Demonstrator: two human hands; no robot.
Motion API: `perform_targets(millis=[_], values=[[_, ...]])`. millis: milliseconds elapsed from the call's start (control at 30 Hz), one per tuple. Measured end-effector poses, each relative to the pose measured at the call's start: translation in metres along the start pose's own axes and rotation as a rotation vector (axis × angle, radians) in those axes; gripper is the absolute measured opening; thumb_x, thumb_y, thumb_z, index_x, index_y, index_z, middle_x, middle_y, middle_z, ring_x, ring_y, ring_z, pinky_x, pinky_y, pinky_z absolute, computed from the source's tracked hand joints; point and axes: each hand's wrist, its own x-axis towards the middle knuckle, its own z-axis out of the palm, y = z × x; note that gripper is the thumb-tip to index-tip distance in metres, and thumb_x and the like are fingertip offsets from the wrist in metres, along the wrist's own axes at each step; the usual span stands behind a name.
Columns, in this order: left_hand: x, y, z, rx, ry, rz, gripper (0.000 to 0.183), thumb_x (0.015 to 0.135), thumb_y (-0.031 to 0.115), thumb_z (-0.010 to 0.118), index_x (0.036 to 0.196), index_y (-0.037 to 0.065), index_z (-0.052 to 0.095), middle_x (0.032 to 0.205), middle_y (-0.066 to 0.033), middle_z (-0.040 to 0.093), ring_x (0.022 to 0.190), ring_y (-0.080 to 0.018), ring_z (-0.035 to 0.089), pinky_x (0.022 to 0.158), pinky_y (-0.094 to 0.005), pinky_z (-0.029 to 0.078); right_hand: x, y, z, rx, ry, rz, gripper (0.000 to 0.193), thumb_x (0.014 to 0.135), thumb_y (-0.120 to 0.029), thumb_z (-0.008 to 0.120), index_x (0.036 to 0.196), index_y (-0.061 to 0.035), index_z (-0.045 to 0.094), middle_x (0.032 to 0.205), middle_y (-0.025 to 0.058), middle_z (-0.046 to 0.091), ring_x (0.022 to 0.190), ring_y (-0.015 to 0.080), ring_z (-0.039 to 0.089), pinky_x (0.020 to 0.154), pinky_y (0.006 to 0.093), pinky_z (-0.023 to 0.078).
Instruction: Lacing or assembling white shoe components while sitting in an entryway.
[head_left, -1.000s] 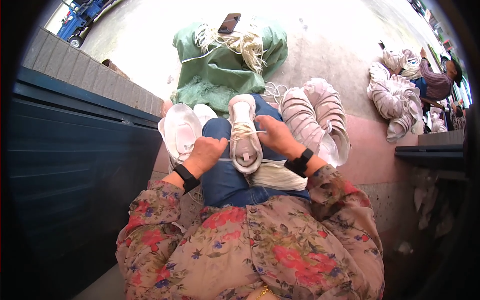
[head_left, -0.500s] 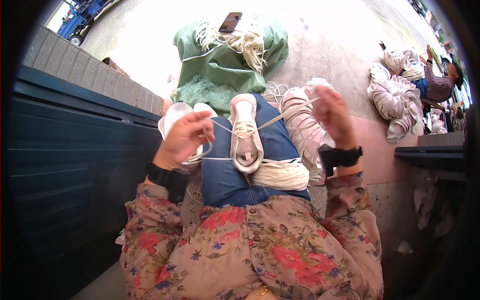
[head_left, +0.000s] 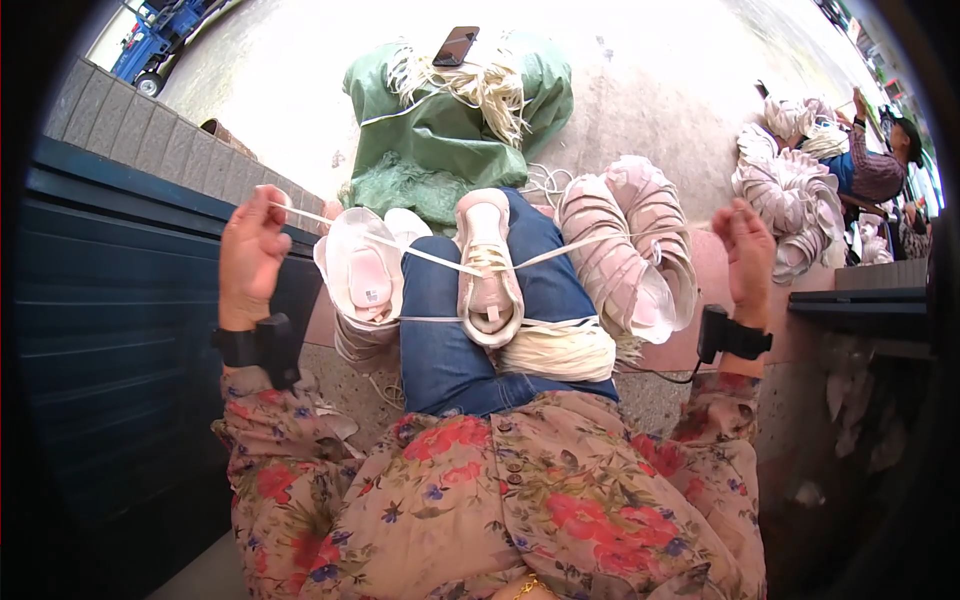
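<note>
A pale pink sneaker upper (head_left: 490, 294) lies across my thighs, partly threaded with a cream shoelace (head_left: 560, 249). Both lace ends run out taut from its eyelets to either side. My left hand (head_left: 254, 240), raised at the left, pinches one end between thumb and fingers. Out at the right, my right hand (head_left: 745, 245) has its fingers closed at the other end of the lace. On my lap beside the shoe rests a bundle of cream laces (head_left: 560, 352), with a band reaching across my left thigh.
Stacked pink shoe uppers stand at my left (head_left: 364, 275) and right (head_left: 610, 235). Ahead is a green-covered heap (head_left: 440, 150) with loose laces (head_left: 497, 92) and a phone (head_left: 456, 46). A dark blue panel (head_left: 150, 330) borders my left. A person (head_left: 880, 160) sits far right near more uppers.
My hands have moved apart, the left outward to the left and the right outward to the right. The lace ends now stretch longer and straighter from the shoe, which stays in place.
</note>
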Motion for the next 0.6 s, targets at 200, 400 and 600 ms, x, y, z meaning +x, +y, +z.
perform_targets(millis=[200, 400, 600], values=[[0.014, 0.041, -0.053, -0.496, 0.032, 0.055, 0.018, 0.089, 0.017, 0.047, 0.092, 0.0, 0.051, 0.071, -0.0014, 0.045, 0.065, -0.0077, 0.044, 0.043, -0.0157, 0.032, -0.03, 0.062, 0.054, -0.73, -0.285, -0.408, 0.011, 0.075, 0.001, 0.058, 0.084, -0.0043, 0.062, 0.092, 0.0075, 0.055, 0.091, 0.0193, 0.051, 0.077, 0.0262, 0.04], [0.003, -0.067, 0.001, 0.59, 0.218, 0.025, 0.019, 0.086, 0.016, 0.05, 0.094, 0.002, 0.059, 0.062, 0.0038, 0.042, 0.051, -0.0048, 0.037, 0.044, -0.0186, 0.032, -0.081, 0.098, 0.135, -0.575, -0.718, 0.047, 0.017, 0.078, -0.012, 0.057, 0.09, -0.0003, 0.061, 0.073, 0.0126, 0.061, 0.069, 0.0217, 0.059, 0.067, 0.0274, 0.046], [-0.042, -0.178, 0.054, 0.87, -0.258, -0.118, 0.016, 0.078, 0.01, 0.051, 0.088, 0.0, 0.058, 0.064, -0.0094, 0.06, 0.055, -0.0174, 0.058, 0.052, -0.0274, 0.046, -0.082, 0.136, 0.162, -0.806, -0.791, -0.051, 0.021, 0.08, -0.018, 0.049, 0.081, 0.0001, 0.059, 0.074, 0.0178, 0.058, 0.07, 0.034, 0.055, 0.064, 0.0383, 0.044]])
